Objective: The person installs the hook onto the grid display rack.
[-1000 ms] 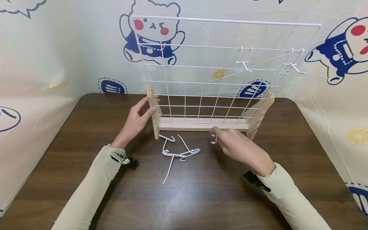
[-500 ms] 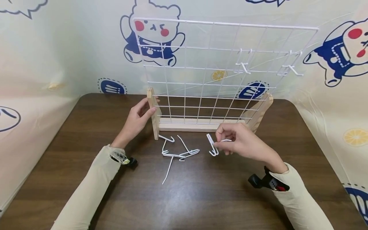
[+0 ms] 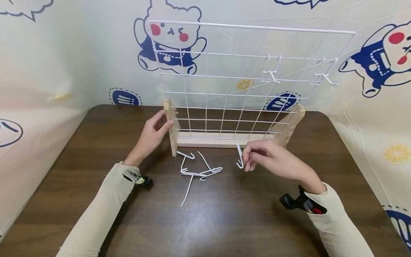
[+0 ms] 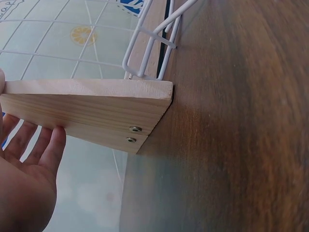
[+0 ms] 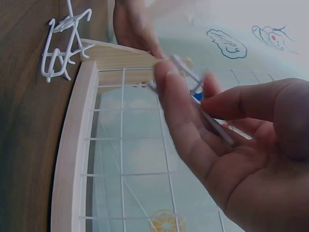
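A white wire grid panel (image 3: pixel 212 84) stands upright in a pale wooden base (image 3: pixel 212 142). My left hand (image 3: pixel 154 134) holds the base's left side board (image 4: pixel 96 106), its thumb at the front edge and fingertips against the outer face. Just in front of the base, my right hand (image 3: pixel 269 157) pinches a white wire hook (image 3: pixel 240 157) between thumb and fingers. The hook looks blurred in the right wrist view, and the fingers cover part of it. Two like hooks, one near the middle right (image 3: pixel 271 73) and one at the right edge (image 3: pixel 324 76), hang on the grid.
Several white hooks (image 3: pixel 202 174) lie in a tangle on the brown table (image 3: pixel 205 228), between my hands and close to the base's left foot. Behind the grid hangs a printed cloth (image 3: pixel 106 53). The right side board (image 3: pixel 290 125) rises beyond my right hand.
My right hand has lifted slightly and turned, and the hook in it has swung round, first more into view, then nearer the fingers. My left hand stays on the side board.
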`<state>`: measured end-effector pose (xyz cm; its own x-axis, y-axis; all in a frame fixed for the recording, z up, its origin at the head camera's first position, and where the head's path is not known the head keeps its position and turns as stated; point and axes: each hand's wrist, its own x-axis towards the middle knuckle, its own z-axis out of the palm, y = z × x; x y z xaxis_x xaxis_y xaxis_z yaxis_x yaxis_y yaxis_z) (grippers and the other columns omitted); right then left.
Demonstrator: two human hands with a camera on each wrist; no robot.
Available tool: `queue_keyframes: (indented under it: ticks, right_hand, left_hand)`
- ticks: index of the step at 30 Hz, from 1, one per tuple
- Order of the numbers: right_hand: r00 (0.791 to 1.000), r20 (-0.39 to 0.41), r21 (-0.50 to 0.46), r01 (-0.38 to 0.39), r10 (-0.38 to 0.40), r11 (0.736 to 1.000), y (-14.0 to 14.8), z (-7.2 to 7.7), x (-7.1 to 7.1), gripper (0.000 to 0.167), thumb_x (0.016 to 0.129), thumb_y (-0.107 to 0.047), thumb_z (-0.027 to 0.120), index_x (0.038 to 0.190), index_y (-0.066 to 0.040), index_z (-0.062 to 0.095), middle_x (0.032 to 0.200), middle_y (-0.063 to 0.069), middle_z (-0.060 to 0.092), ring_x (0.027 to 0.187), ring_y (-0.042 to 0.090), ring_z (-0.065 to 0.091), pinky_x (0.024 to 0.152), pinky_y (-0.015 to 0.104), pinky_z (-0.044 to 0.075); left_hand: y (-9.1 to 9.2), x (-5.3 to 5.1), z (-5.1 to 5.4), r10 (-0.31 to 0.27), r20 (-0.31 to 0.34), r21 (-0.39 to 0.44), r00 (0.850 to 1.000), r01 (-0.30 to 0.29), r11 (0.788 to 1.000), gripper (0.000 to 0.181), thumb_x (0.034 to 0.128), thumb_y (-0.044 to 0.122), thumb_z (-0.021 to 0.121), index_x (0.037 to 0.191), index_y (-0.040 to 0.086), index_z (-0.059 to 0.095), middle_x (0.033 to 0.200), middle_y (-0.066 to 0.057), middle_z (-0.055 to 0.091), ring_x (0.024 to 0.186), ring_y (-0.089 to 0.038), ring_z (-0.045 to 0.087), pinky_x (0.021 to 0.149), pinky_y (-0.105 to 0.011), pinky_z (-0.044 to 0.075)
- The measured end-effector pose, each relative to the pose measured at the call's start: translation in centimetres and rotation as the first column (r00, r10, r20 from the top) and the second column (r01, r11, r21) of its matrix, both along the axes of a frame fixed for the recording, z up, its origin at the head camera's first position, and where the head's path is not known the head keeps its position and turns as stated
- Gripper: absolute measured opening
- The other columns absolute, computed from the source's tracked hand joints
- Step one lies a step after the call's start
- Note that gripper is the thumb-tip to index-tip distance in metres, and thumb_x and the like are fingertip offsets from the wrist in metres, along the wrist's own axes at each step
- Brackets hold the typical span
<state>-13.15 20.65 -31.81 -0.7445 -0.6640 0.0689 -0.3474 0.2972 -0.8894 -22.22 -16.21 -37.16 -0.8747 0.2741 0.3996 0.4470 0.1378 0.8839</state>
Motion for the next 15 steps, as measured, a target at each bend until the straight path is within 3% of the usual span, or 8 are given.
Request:
queue_keyframes:
  ticks: [6, 15]
  right_hand:
    - [0.997, -0.061, -0.06, 0.035, -0.039, 0.998, 0.2, 0.8, 0.3, 0.031, 0.1, 0.008, 0.046, 0.102, -0.007, 0.074, 0.09, 0.005, 0.074, 0.079, 0.028, 0.07, 0.071, 0.034, 0.058]
    - [0.999, 0.023, -0.162, 0.037, -0.034, 0.986, -0.2, 1.7, 1.4, 0.027, 0.097, 0.001, 0.06, 0.122, -0.005, 0.067, 0.104, 0.008, 0.074, 0.091, 0.029, 0.071, 0.079, 0.038, 0.058]
  left_hand:
    - [0.0, 0.0, 0.3, -0.009, -0.007, 0.004, 1.0, 0.009, 1.0, 0.038, 0.1002, 0.004, 0.056, 0.136, -0.006, 0.052, 0.136, -0.028, 0.054, 0.124, -0.039, 0.052, 0.098, -0.022, 0.046]
    - [0.1, 0.2, 0.3, 0.007, 0.002, -0.008, 1.0, -0.007, 1.0, 0.037, 0.1001, 0.004, 0.056, 0.136, -0.006, 0.053, 0.135, -0.026, 0.056, 0.122, -0.032, 0.055, 0.099, -0.023, 0.045]
